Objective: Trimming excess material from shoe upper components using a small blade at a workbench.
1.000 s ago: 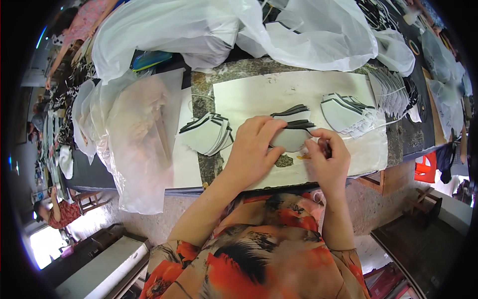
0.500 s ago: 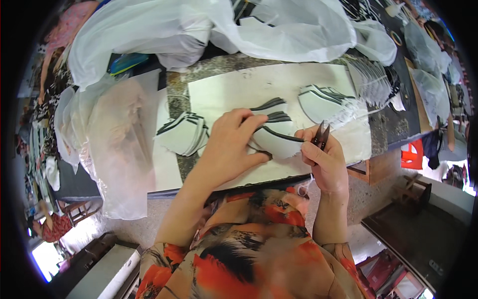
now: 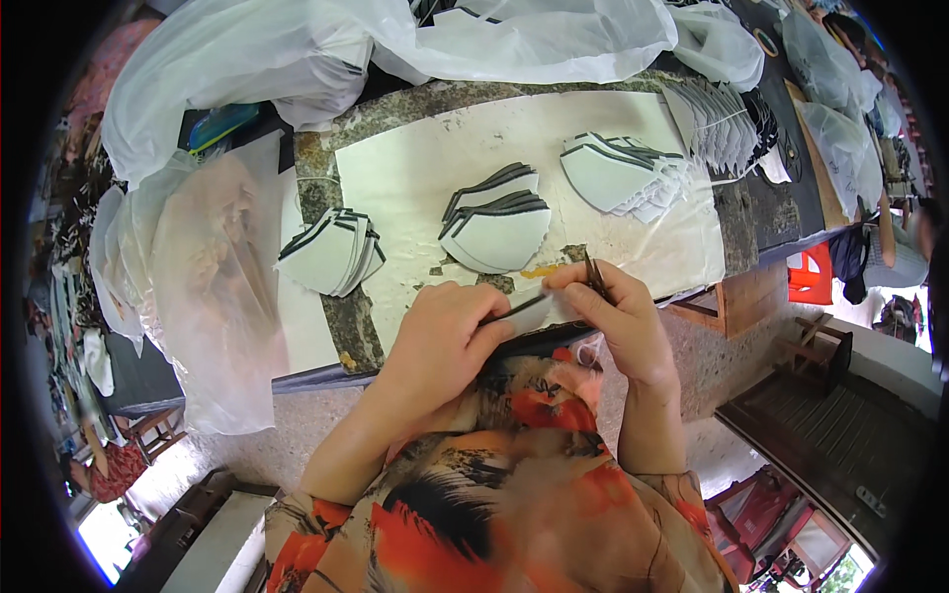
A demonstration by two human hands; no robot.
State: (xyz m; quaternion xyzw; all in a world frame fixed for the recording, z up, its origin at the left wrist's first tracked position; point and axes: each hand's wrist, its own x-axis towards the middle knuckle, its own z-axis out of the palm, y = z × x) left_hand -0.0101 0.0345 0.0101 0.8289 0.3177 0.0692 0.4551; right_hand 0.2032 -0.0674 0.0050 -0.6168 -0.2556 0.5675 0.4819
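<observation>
Close to the table's front edge, my left hand [image 3: 443,331] is closed on one white curved fabric piece [image 3: 531,314] with black edging. My right hand [image 3: 623,311] pinches the other end of that piece. In the same hand sits a pair of small dark scissors [image 3: 594,278], blades pointing away from me. Just beyond lies a stack of similar black-edged pieces [image 3: 497,240], fanned in two groups. Another pile [image 3: 333,259] rests at the left and a third pile [image 3: 615,178] at the right. All lie on or beside a white board [image 3: 415,168].
Big translucent plastic bags [image 3: 534,44] cover the table's far side. A clear plastic bag [image 3: 213,287] hangs over the front edge at the left. A tied bundle of grey-white pieces [image 3: 717,128] stands at the back right. A red stool [image 3: 811,275] is on the floor at the right.
Both hands have drawn one piece off the middle stack and toward me. The piece now hangs near the front edge, and the stack shows uncovered. The view has shifted slightly.
</observation>
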